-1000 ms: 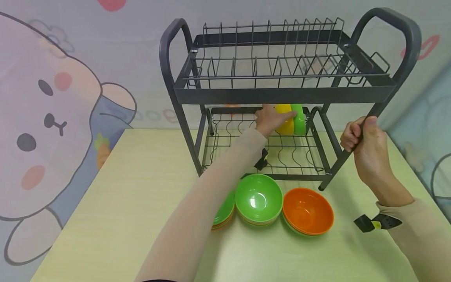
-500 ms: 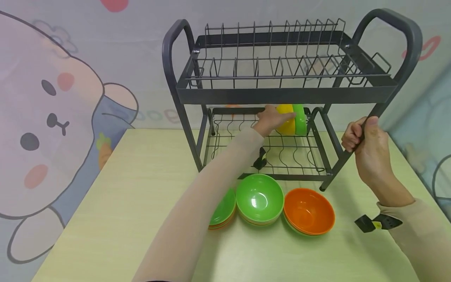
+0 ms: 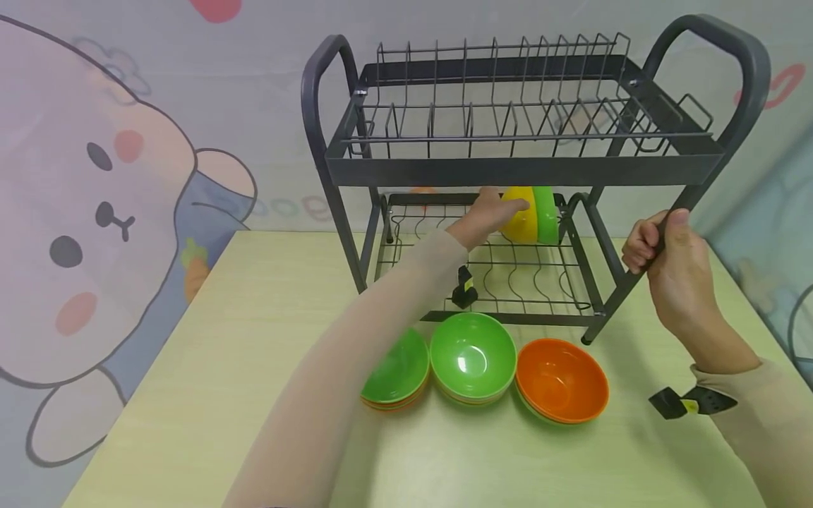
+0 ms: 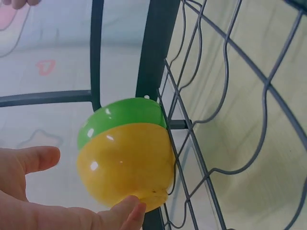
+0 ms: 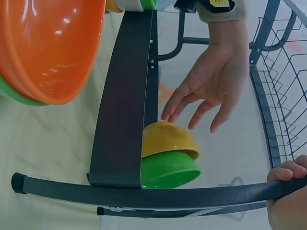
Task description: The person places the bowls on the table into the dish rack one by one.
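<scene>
A yellow bowl and a green bowl stand on their sides, nested together, at the right of the rack's lower tier. My left hand reaches in from the left, thumb spread from the fingers. Its fingertips lie at the yellow bowl's base in the left wrist view; whether they still touch is unclear. The thumb is apart from the bowl in that view. With curled fingers, my right hand grips the front right upright of the dark metal dish rack.
In front of the rack, stacked bowls stand on the table: a green-topped stack partly behind my left forearm, another green-topped stack, and an orange-topped stack. The upper wire tier overhangs the lower one.
My left hand has drawn back slightly leftward from the two bowls; its thumb no longer overlaps the green one. The right hand keeps its grip, and the head view has shifted a little.
</scene>
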Tool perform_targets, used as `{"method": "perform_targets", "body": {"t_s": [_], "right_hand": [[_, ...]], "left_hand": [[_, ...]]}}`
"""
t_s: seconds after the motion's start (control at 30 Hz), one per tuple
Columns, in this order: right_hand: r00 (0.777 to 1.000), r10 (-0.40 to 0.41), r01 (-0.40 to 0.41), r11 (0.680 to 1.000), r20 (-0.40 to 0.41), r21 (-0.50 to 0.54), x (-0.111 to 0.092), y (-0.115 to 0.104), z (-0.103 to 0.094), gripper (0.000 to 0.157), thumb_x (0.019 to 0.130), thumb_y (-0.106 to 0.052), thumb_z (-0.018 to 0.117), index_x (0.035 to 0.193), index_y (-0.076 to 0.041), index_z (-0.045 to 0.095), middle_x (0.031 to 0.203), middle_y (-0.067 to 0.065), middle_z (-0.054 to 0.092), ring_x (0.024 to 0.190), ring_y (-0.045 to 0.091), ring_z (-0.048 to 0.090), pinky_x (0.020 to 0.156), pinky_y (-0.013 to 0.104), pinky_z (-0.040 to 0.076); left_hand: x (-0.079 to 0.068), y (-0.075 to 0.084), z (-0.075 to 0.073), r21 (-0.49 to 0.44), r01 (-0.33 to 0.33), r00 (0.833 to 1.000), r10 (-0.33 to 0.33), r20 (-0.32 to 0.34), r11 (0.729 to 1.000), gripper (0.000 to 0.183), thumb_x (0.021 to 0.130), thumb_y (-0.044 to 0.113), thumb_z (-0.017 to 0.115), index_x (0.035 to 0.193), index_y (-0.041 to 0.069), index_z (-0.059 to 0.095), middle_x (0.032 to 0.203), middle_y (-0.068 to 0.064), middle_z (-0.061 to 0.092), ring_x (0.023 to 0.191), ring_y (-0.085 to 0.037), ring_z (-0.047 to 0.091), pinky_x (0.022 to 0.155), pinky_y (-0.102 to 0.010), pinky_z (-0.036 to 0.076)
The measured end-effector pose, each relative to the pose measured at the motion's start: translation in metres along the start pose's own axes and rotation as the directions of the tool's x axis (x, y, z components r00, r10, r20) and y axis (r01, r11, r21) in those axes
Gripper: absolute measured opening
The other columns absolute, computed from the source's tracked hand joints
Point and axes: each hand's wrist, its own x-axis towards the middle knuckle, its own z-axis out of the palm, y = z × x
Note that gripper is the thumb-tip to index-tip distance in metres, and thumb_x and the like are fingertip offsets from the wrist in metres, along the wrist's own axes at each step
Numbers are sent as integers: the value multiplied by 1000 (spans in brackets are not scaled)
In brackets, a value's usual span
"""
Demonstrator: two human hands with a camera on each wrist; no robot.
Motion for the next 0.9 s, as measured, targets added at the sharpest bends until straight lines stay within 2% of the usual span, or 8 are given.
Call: {"method": "perform_targets", "body": {"t_s": [0.13,0.3,0.5,0.6,0.67,0.73,0.8,0.9], "right_hand": [[1000,20,-20,1000,10,5,0,-2,-1,45,104,-42,44,82,-3,36,70,11,31,62,21,29,57,31,19],[999,31,-31,1000,20,-1,-1,-4,0,43,105,-39,41,83,-2,39,71,11,32,63,22,30,56,30,23],[996,-3,-6,994,86,112,-4,-3,-3,31,107,-20,42,89,5,45,74,12,38,67,24,34,59,30,30],[997,9,-15,996,78,86,-7,-4,-5,24,107,-11,44,93,8,49,78,13,45,71,24,42,64,26,41],[999,26,-25,1000,47,-19,-9,-6,-6,21,106,-9,46,95,7,53,80,12,51,73,23,48,70,22,47],[999,39,-36,986,15,-165,-12,-9,-8,17,105,-8,49,98,6,57,81,10,57,75,20,54,73,20,48],[999,41,-40,949,-2,-314,-14,-12,-10,11,104,-6,51,102,3,58,84,6,62,78,16,58,78,17,49],[999,44,-48,864,-21,-502,-19,-16,-16,10,102,-4,53,111,-7,55,93,0,62,83,10,60,81,13,46]], "left_hand": [[-4,1,-3,6,6,1000,-6,5,1000,75,102,36,57,159,8,17,161,-8,25,143,-23,35,113,-38,36],[-12,0,-7,-48,-13,1000,13,-1,999,68,104,34,54,157,7,22,159,-8,30,137,-25,42,111,-39,39],[-18,0,-14,-150,-32,999,35,18,988,61,104,28,54,156,7,28,156,-8,35,135,-24,45,108,-35,43],[-21,0,-17,-202,-40,998,48,35,979,57,104,24,54,154,6,32,155,-8,38,136,-22,45,106,-33,44],[-24,1,-19,-243,-47,997,62,55,969,55,104,22,55,152,4,34,154,-9,39,136,-23,44,106,-33,44],[-28,0,-20,-281,-53,995,76,72,958,53,104,19,55,150,2,36,151,-11,40,135,-26,45,107,-35,44],[-33,0,-21,-305,-61,992,92,90,951,51,104,18,55,148,1,36,148,-13,41,135,-29,46,107,-36,43],[-41,0,-21,-324,-67,988,107,108,944,47,104,16,56,145,0,38,144,-13,43,135,-31,46,107,-36,43]]}}
